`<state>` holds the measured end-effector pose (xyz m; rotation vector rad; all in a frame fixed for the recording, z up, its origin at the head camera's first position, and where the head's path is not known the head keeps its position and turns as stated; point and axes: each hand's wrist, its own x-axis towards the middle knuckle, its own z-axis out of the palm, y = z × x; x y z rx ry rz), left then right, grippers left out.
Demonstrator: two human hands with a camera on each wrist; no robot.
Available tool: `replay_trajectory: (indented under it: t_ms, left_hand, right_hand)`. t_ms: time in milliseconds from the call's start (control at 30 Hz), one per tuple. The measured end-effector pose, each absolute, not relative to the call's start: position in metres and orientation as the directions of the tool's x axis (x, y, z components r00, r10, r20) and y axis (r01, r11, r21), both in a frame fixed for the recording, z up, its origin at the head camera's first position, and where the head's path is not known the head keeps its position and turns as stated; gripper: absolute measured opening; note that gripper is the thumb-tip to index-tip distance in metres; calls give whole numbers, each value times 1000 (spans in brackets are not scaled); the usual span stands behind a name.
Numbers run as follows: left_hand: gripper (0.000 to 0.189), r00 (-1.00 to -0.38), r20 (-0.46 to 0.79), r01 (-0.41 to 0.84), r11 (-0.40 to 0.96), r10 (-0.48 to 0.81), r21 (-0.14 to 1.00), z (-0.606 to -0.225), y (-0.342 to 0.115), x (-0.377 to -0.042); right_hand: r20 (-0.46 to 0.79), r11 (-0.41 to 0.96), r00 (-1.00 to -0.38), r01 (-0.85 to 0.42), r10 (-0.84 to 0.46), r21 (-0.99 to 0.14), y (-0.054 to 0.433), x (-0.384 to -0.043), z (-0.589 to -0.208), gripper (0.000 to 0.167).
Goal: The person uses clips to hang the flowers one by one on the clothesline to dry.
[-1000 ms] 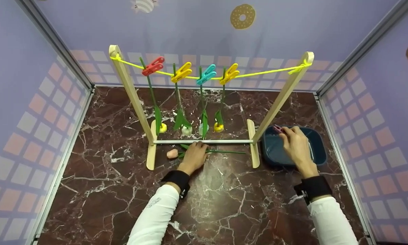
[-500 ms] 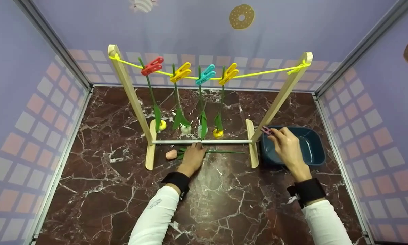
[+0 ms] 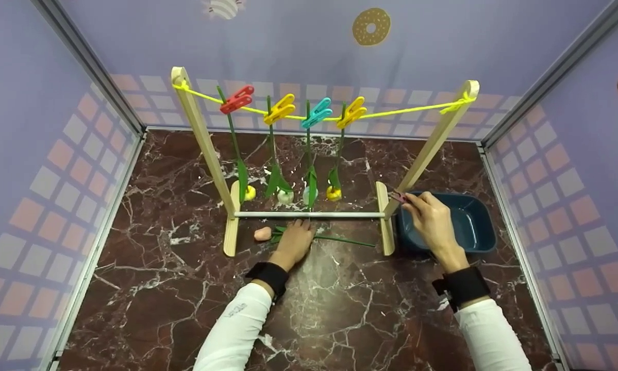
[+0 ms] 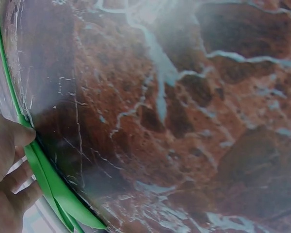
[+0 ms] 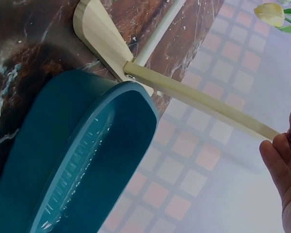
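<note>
My left hand is low behind the stand's front, its thumb and fingers pinching the green stem of a peach artificial tulip. In the left wrist view the tulip's leaves hang past the fingers. Over the bin's left edge, my right hand pinches a dark pink clothespin between thumb and fingertips. Several tulips hang blossom-down from a yellow cord, held by a red clothespin, a yellow clothespin, a blue clothespin and another yellow clothespin.
The cord is tied between two wooden posts, the left post and the right post, joined low down by a white bar. A dark teal bin stands beside the right foot. Patterned walls enclose the marble-look surface.
My right hand has moved left from over the bin toward the right post with the clothespin. The tulip's stem end has swung slightly toward me while my left hand stays nearly in place.
</note>
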<state>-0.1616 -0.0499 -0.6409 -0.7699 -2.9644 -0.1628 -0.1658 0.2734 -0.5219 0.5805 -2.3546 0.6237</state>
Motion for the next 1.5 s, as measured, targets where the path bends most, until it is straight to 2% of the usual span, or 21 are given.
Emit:
replay_trajectory:
  t_ms: [300,567,800,1133,1300,1500]
  left_hand:
    - [29,-862,114,506,852,494,136,-644,-55,-157]
    - [30,-880,113,475,850,461,230,-647,-61,-154]
    - [21,-883,120,470,843,454,261,-644,-65,-149]
    - [22,-832,227,548,816,507,186,-635,-68,-145]
    - [18,-800,287,589,780,527,211,-630,-68,-142]
    - [9,-774,357,625,724,524,291,-623,-65,-139]
  right_hand:
    - [674,775,-690,-568,-265,-276,270,-168,-521,23]
    - [668,765,-685,-585,-289,-270,269,-172,-523,25]
    - [656,763,-695,-585,-295,-277,269,-175,-521,21]
    - [648,776,-714,-557,-265,-296,270,-179,-526,21]
    - [655,775,-712,-555,-254,-302,270,-180,-527,20]
    - [649,774,-716,-554,-257,-305,270,-181,-527,20]
